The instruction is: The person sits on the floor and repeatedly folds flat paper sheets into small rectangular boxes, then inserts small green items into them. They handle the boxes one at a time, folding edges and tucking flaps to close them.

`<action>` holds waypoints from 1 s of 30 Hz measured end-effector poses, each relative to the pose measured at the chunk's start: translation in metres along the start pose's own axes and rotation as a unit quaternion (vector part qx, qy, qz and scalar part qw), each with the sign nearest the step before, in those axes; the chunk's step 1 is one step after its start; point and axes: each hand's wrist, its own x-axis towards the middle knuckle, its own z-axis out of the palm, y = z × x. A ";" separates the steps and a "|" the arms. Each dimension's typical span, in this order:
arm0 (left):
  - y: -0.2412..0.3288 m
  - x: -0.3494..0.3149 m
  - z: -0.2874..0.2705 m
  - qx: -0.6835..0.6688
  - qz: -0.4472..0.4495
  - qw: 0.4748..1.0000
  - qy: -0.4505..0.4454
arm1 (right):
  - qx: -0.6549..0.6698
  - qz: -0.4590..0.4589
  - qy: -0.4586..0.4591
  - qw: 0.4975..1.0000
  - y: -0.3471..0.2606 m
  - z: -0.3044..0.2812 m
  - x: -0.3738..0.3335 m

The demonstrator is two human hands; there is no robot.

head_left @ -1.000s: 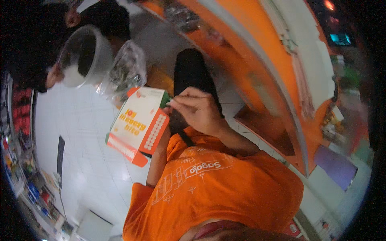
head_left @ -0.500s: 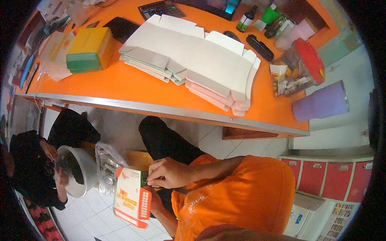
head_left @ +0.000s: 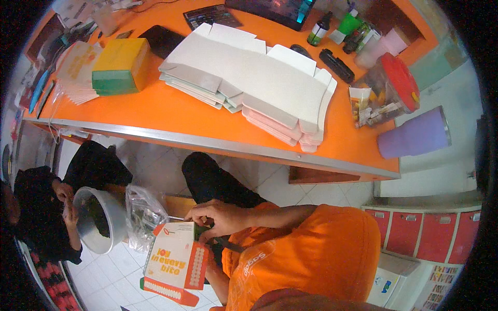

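white cardboard box with orange-red sides, beside the crumpled clear plastic bag. the right hand, earlier pinching its dark green end flap, now spreads thumb from fingers there, suggesting gripping gives way to shaping. left hand largely behind the box: finger state cannot be told.

I'm watching through the head-worn left fisheye, which faces steeply down and somewhat forward. The orange T-shirt fills the lower part, closest to my lens; the printed food carton sits near, left of centre, and the orange desk spans the upper half.
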 end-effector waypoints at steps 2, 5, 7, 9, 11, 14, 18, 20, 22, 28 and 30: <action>0.017 -0.011 0.006 -0.079 -0.003 0.996 0.036 | 0.012 0.098 -0.062 0.993 0.001 0.007 0.000; 0.015 -0.013 0.025 -0.147 0.090 0.979 0.104 | 0.114 0.005 -0.053 0.992 0.025 0.020 -0.013; -0.001 -0.014 0.022 -0.150 0.133 0.975 0.092 | 0.161 0.086 -0.102 0.978 0.023 0.022 -0.018; 0.001 -0.018 0.019 -0.147 0.139 0.978 0.054 | 0.169 0.122 -0.138 0.968 0.031 0.022 -0.022; 0.037 -0.035 0.014 -0.136 0.113 0.984 -0.016 | 0.176 0.153 -0.104 0.967 0.065 0.030 -0.027; 0.019 -0.038 0.006 0.042 0.201 0.976 -0.067 | 0.146 0.220 -0.124 0.956 0.050 0.021 -0.025; 0.001 -0.049 0.006 0.251 0.258 0.932 -0.049 | 0.050 0.172 -0.133 0.975 0.062 0.023 -0.038; -0.011 -0.053 0.005 0.280 0.275 0.917 -0.068 | -0.070 0.075 -0.112 0.988 0.057 0.011 -0.034; 0.007 -0.058 0.012 0.294 0.263 0.918 -0.043 | -0.089 0.106 -0.068 0.988 0.046 0.006 -0.035; -0.010 -0.056 0.010 0.121 0.154 0.981 0.006 | 0.001 0.170 -0.079 0.982 0.035 0.001 -0.024; -0.023 -0.052 0.010 0.003 0.130 0.990 0.048 | 0.051 0.106 -0.102 0.988 0.039 0.007 -0.021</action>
